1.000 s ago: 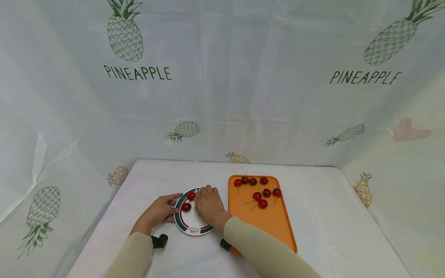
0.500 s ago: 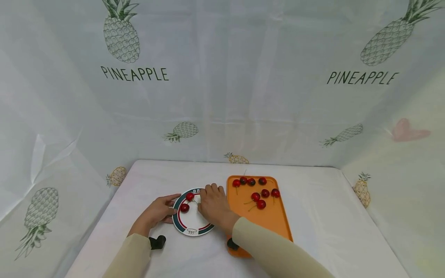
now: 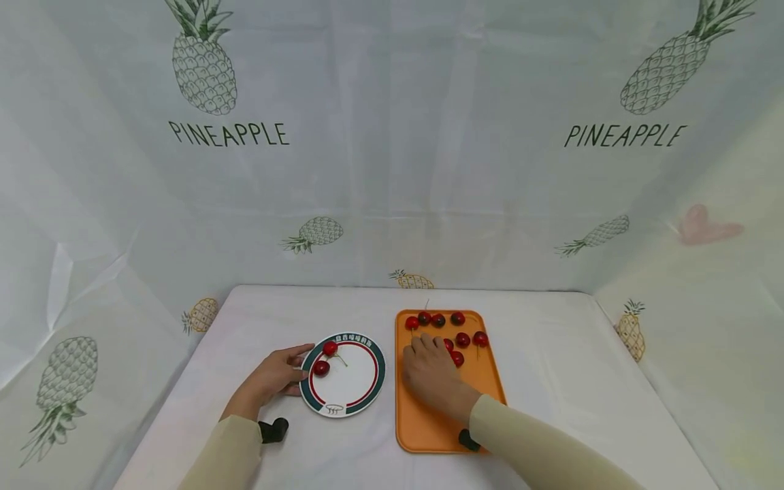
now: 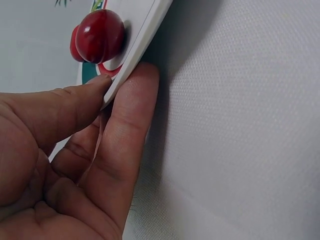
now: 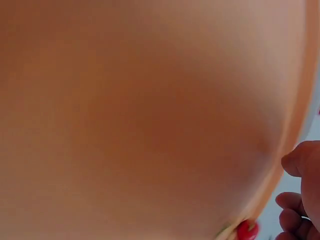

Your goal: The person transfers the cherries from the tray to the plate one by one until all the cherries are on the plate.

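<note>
My left hand (image 3: 269,381) pinches the left rim of a round white plate (image 3: 355,384) with a green and red border. In the left wrist view the thumb (image 4: 75,107) lies on top of the rim and the fingers (image 4: 125,125) go underneath. On the plate's left side are two red cherries, one dark cherry (image 3: 321,368) and one brighter cherry (image 3: 330,348) with a stem. Over the orange tray (image 3: 422,432) hovers my right hand (image 3: 435,378), close to the tray's cherries. Its thumb and fingers stand apart in the right wrist view, nothing visible between them.
Several cherries lie in the tray's far half, among them a cherry (image 3: 480,338) near the right edge and a cherry (image 3: 457,318) at the back. A white cloth (image 3: 551,388) covers the table; a pineapple-print curtain (image 3: 367,170) hangs behind.
My right hand has left the plate's right side and moved right, over the tray. The left hand keeps its hold on the rim. Both cherries on the plate stay in place.
</note>
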`<control>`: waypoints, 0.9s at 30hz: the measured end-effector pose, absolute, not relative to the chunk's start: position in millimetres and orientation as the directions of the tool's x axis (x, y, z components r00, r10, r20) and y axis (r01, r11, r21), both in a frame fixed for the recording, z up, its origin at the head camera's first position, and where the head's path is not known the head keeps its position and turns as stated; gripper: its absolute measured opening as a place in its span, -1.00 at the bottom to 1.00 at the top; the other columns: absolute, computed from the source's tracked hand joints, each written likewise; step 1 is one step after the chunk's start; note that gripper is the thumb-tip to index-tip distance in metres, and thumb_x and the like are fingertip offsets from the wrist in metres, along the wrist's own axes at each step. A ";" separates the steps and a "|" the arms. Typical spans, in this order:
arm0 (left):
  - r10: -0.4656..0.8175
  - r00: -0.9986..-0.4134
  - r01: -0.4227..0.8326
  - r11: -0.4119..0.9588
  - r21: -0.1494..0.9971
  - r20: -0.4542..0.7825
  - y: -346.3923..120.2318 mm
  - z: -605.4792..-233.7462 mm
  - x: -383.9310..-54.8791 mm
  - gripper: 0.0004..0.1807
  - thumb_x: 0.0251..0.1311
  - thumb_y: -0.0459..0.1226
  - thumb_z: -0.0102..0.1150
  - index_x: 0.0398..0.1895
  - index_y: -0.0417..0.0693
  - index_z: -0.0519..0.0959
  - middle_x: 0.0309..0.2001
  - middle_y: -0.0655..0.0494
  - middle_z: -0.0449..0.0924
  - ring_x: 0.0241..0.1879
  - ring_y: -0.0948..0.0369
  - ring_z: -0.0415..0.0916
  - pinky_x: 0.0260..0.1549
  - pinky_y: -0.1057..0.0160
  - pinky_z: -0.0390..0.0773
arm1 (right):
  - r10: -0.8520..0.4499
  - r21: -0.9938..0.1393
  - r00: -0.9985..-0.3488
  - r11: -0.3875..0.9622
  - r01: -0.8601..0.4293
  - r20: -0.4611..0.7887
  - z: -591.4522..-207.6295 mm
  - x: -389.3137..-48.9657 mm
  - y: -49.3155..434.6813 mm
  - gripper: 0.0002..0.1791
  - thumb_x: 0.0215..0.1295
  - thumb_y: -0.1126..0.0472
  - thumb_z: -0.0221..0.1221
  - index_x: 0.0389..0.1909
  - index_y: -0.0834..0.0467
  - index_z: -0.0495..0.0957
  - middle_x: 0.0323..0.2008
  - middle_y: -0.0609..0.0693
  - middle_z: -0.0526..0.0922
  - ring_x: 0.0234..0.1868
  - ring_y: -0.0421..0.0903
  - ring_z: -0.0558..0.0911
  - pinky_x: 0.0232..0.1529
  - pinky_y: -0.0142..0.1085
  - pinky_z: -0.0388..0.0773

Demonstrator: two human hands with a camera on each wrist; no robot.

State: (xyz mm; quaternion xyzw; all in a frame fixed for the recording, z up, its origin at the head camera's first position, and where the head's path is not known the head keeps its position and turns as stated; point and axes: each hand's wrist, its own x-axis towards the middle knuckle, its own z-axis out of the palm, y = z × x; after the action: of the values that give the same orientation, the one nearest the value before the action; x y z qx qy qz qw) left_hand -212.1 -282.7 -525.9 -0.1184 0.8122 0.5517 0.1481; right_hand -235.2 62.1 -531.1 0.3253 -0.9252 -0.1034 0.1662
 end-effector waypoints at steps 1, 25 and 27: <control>-0.028 -0.928 -0.355 0.363 0.861 -0.371 -282.7 -526.2 -212.0 -0.28 0.31 -0.51 0.29 0.54 -0.05 0.42 0.24 -0.27 0.56 -0.31 0.12 0.70 -0.27 0.13 0.80 | -0.641 0.315 -0.731 0.762 -0.566 0.235 -532.9 -234.5 69.0 -0.75 0.48 0.03 0.21 -0.26 0.15 0.53 -0.35 0.01 0.41 -0.19 0.03 0.36 -0.12 -0.12 0.42; -0.034 -0.930 -0.350 0.383 0.855 -0.366 -283.4 -528.5 -214.3 -0.29 0.30 -0.49 0.32 0.53 -0.05 0.44 0.23 -0.27 0.55 -0.29 0.13 0.68 -0.28 0.13 0.80 | -0.718 0.345 -0.674 0.686 -0.641 0.175 -538.2 -222.9 137.1 -0.71 0.47 -0.04 0.27 -0.11 0.12 0.63 -0.23 0.00 0.49 -0.13 0.01 0.39 -0.17 -0.15 0.42; -0.034 -0.930 -0.351 0.380 0.856 -0.366 -283.3 -528.2 -214.5 -0.29 0.29 -0.50 0.32 0.53 -0.05 0.44 0.23 -0.27 0.54 -0.29 0.13 0.67 -0.27 0.13 0.80 | -0.720 0.330 -0.675 0.684 -0.651 0.161 -537.0 -220.3 142.9 -0.72 0.49 -0.05 0.26 -0.11 0.11 0.63 -0.23 -0.01 0.49 -0.13 0.01 0.40 -0.16 -0.15 0.43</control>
State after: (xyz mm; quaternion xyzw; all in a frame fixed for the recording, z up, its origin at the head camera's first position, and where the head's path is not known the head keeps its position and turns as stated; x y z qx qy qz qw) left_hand -214.5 -283.3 -528.2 -0.1177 0.8178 0.5443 0.1453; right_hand -220.3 142.9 -537.0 0.3778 -0.9069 -0.1237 0.1400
